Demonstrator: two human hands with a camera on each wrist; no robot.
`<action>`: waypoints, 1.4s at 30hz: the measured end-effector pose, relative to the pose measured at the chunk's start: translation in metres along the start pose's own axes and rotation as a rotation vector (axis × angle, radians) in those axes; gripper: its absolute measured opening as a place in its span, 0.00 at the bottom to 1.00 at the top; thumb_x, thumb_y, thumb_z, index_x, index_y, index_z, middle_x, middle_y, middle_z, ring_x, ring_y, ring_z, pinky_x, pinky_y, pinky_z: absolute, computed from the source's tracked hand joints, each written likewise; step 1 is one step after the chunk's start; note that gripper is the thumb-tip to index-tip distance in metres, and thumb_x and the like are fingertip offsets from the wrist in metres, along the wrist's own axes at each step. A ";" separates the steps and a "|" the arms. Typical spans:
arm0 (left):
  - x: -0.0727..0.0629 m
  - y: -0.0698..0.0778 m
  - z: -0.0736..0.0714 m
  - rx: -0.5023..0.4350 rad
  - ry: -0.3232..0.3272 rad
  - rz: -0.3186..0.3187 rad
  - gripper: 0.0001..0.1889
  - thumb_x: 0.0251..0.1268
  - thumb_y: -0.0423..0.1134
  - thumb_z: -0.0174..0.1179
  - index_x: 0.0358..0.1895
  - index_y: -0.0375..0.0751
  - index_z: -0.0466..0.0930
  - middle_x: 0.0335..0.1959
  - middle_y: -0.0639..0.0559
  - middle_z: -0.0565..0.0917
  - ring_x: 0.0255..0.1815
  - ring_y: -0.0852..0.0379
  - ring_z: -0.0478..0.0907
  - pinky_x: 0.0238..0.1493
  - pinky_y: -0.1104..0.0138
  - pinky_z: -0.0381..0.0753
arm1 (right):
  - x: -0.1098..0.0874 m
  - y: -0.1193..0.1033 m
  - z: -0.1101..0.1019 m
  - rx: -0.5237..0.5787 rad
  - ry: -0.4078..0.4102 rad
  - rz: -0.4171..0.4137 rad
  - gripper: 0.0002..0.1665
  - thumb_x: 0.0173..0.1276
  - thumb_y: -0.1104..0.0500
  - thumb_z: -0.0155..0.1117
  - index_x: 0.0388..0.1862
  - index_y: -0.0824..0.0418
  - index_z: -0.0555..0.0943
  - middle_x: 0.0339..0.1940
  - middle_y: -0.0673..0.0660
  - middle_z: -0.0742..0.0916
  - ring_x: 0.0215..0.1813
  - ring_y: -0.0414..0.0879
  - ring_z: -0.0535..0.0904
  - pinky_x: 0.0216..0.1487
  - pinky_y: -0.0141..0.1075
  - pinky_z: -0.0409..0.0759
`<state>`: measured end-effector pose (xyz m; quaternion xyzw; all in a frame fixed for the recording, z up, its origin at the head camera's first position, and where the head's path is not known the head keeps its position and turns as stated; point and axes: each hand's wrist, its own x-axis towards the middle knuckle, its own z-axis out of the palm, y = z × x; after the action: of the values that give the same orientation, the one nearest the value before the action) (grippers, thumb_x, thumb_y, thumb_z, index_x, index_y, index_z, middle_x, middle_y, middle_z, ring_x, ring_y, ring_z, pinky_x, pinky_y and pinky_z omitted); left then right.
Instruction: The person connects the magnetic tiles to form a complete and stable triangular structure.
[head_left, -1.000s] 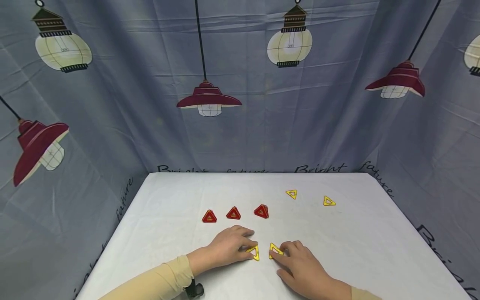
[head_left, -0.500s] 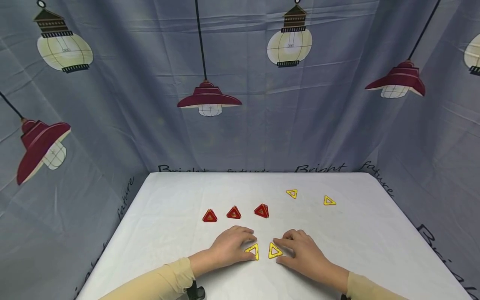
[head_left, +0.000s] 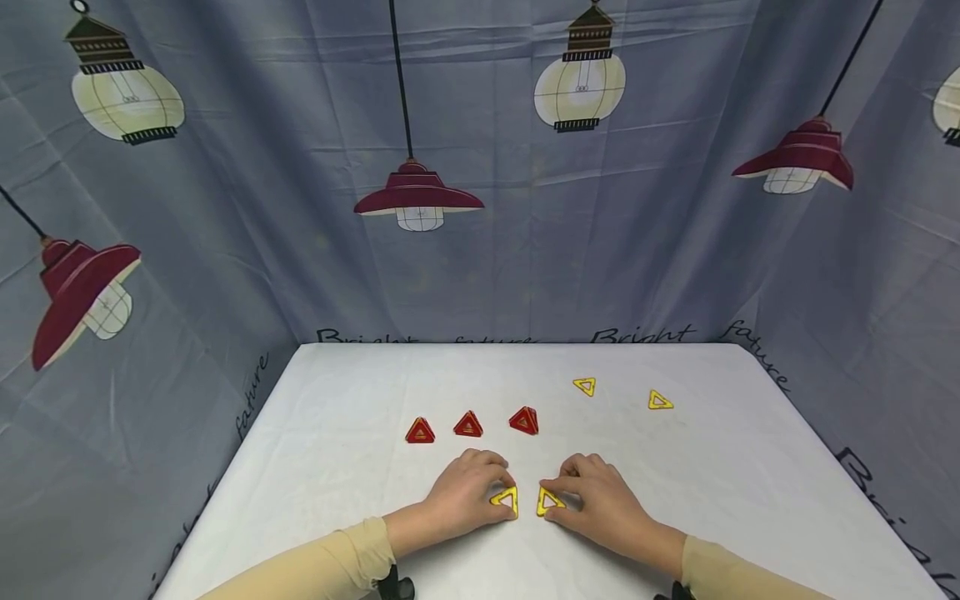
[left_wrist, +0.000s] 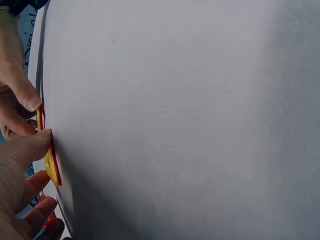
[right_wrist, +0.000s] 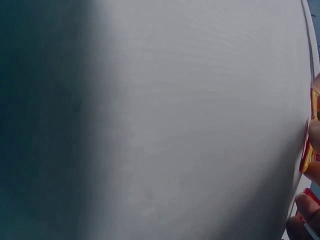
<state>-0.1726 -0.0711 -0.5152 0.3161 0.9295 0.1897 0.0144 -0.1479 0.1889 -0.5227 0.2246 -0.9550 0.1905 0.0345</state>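
Two yellow hollow triangles lie near the table's front, a small gap between their upright edges. My left hand pinches the left yellow triangle with index finger above and thumb below. My right hand does likewise with the right yellow triangle, its thumb and index finger at the corners nearest the left one. Seen edge-on in the left wrist view, the left yellow triangle shows a red layer along its underside. Only the fingertips of my right hand enter the right wrist view, at its edge.
Three red pyramid-like triangular pieces, left, middle and right, stand in a row beyond my hands. Farther back on the right lie two more yellow triangles, one behind the other. A grey curtain surrounds the white table.
My right hand let go of the right triangle, drew back slightly, then came left again and took it by its left corners. My left hand stayed at its triangle, its index finger lifting briefly.
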 end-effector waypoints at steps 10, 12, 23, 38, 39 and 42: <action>-0.001 0.004 0.000 -0.058 0.003 0.000 0.18 0.58 0.53 0.75 0.48 0.55 0.83 0.39 0.66 0.79 0.39 0.69 0.71 0.39 0.72 0.74 | 0.000 -0.002 0.002 -0.018 0.020 -0.002 0.24 0.58 0.37 0.78 0.53 0.39 0.90 0.41 0.36 0.74 0.41 0.36 0.63 0.40 0.35 0.66; -0.002 0.005 -0.001 -0.064 -0.006 0.000 0.17 0.58 0.52 0.75 0.48 0.55 0.82 0.36 0.67 0.77 0.35 0.70 0.70 0.35 0.73 0.73 | 0.000 -0.002 0.002 -0.020 0.022 -0.001 0.24 0.58 0.36 0.77 0.53 0.39 0.90 0.41 0.36 0.74 0.41 0.36 0.63 0.40 0.36 0.65; -0.003 0.006 -0.003 -0.113 -0.055 -0.042 0.18 0.60 0.53 0.74 0.49 0.54 0.80 0.31 0.69 0.76 0.31 0.72 0.71 0.31 0.73 0.73 | -0.001 -0.003 0.003 0.007 0.018 0.017 0.23 0.57 0.41 0.80 0.53 0.39 0.90 0.41 0.36 0.74 0.42 0.37 0.63 0.41 0.37 0.66; 0.003 0.005 -0.004 -0.428 -0.054 -0.093 0.14 0.58 0.38 0.76 0.46 0.42 0.86 0.25 0.66 0.77 0.26 0.71 0.71 0.30 0.74 0.73 | 0.006 -0.006 0.002 0.113 0.022 0.041 0.21 0.55 0.45 0.82 0.49 0.46 0.92 0.38 0.34 0.76 0.42 0.35 0.66 0.42 0.37 0.67; 0.003 0.005 -0.003 -0.428 -0.050 -0.093 0.14 0.58 0.39 0.76 0.45 0.42 0.87 0.25 0.66 0.77 0.26 0.71 0.71 0.30 0.74 0.73 | 0.007 -0.007 0.002 0.118 0.019 0.042 0.21 0.55 0.45 0.82 0.48 0.46 0.92 0.38 0.34 0.77 0.42 0.35 0.67 0.41 0.37 0.67; 0.005 0.004 -0.003 -0.423 -0.038 -0.093 0.13 0.57 0.40 0.76 0.44 0.42 0.87 0.25 0.67 0.77 0.25 0.71 0.71 0.30 0.74 0.73 | 0.010 -0.007 0.003 0.124 0.007 0.050 0.20 0.55 0.46 0.83 0.47 0.47 0.92 0.36 0.33 0.77 0.41 0.34 0.67 0.40 0.36 0.67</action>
<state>-0.1746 -0.0660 -0.5109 0.2661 0.8822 0.3735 0.1066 -0.1536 0.1782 -0.5217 0.2016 -0.9467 0.2507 0.0189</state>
